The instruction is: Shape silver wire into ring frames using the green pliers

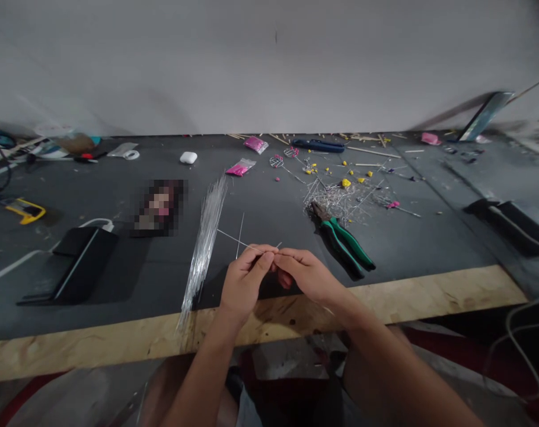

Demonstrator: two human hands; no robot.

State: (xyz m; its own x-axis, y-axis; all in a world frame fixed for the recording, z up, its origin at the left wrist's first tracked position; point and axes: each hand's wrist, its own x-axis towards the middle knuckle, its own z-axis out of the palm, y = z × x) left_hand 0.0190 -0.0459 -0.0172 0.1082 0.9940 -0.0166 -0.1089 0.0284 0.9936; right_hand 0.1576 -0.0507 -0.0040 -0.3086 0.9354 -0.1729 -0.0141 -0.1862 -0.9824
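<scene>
Near the lower centre of the frame, the left hand [245, 281] and right hand [313, 279] are meeting, both pinching a thin wire [236, 239] at their fingertips. Its long end is extending up-left toward a wire bundle [205, 237]; pliers [347, 243] are lying centre-right.

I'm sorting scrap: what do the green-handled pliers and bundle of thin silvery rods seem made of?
Green-handled pliers: dull dark jaws, probably steel; smooth green-and-black handles, likely plastic or rubber. Rod bundle: grey, shiny, probably metal wire.
</scene>
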